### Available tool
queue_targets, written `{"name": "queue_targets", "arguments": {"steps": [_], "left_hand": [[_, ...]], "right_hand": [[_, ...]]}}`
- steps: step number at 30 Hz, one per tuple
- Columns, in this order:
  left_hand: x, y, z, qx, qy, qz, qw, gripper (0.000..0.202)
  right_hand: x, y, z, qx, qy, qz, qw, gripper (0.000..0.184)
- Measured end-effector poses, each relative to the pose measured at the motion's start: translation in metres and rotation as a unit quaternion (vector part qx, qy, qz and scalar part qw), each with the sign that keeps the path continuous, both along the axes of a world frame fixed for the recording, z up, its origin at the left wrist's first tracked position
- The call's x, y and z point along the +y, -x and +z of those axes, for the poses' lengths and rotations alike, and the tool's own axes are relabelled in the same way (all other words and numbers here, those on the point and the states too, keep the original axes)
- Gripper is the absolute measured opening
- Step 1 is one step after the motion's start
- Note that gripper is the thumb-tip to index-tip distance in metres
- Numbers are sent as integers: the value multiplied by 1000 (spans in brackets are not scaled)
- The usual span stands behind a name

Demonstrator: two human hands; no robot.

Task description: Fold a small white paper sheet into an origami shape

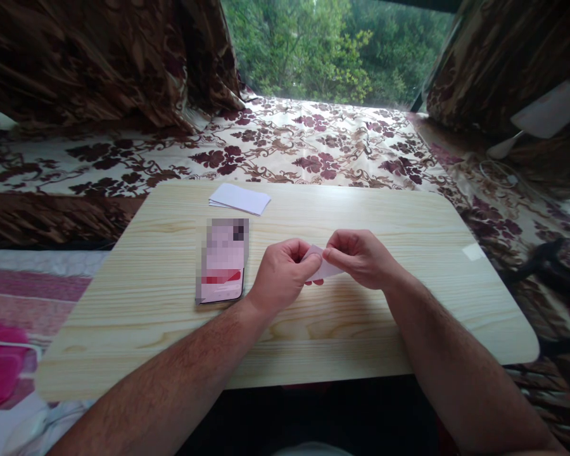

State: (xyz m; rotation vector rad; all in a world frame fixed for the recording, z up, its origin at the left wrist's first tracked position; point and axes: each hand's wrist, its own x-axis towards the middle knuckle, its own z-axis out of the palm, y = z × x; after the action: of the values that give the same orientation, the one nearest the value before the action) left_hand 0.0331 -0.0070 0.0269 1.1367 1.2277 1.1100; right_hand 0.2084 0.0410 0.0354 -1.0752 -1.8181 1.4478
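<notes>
Both my hands meet over the middle of a light wooden table (408, 316). My left hand (282, 275) and my right hand (361, 256) are closed in pinches on a small pale paper piece (323, 268) held between them just above the tabletop. A bit of red shows under the paper. A phone (222, 261) with a lit screen lies flat just left of my left hand. A small stack of white paper sheets (240, 198) rests near the table's far edge.
A floral cloth (313, 145) covers the surface behind the table, with dark patterned curtains (99, 57) on both sides of a window onto green trees. A pink item (0, 364) lies at the lower left. A white cable and charger (503, 171) sit at the right.
</notes>
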Motion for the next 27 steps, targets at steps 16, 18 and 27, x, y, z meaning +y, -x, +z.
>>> {"name": "queue_targets", "arguments": {"steps": [16, 18, 27], "left_hand": [[2, 0, 0, 15, -12, 20, 1000, 17], [2, 0, -1, 13, -12, 22, 1000, 17], [2, 0, -6, 8, -21, 28, 999, 17]], "right_hand": [[3, -12, 10, -38, 31, 46, 998, 18], [4, -15, 11, -62, 23, 56, 996, 20], [6, -23, 11, -182, -79, 81, 977, 26]]}}
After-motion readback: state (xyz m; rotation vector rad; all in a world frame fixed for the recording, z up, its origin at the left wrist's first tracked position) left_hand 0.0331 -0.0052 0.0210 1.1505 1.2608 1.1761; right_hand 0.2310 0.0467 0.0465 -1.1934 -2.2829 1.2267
